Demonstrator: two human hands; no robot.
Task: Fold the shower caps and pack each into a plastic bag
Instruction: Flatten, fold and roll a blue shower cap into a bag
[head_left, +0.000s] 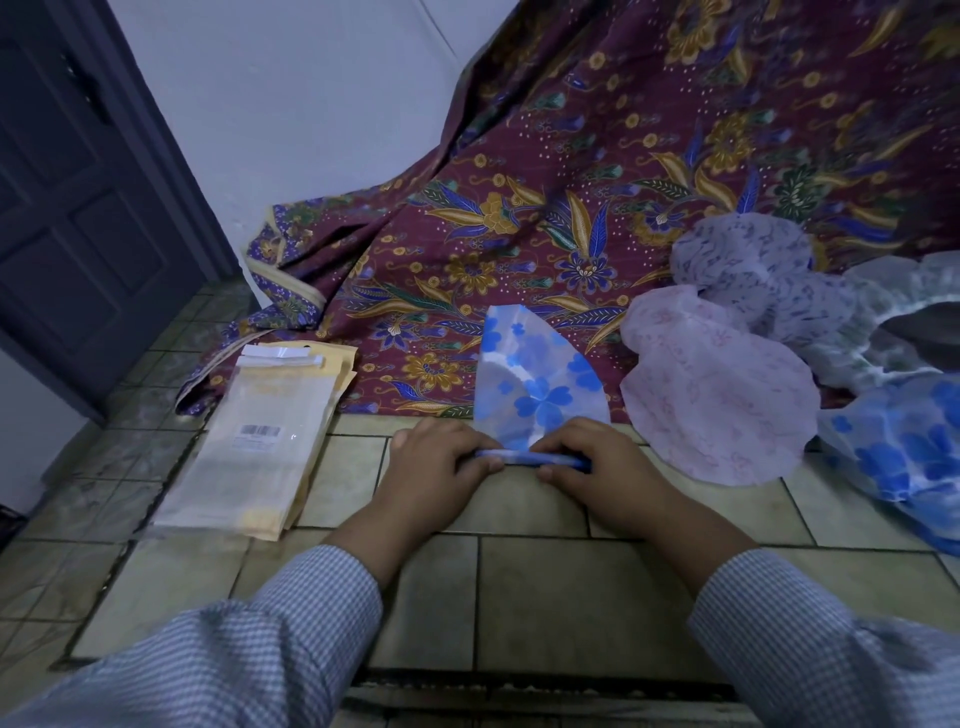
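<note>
A: Where are the arms?

B: Both forearms, in blue-and-white checked sleeves, reach forward from the bottom corners and converge toward the middle.

A: And the hands?

B: The left hand (434, 460) and the right hand (589, 470) lie palm down, side by side and close together, knuckles up. Their fingers (470, 462) curl inward toward each other, pinching what lies between them.
</note>
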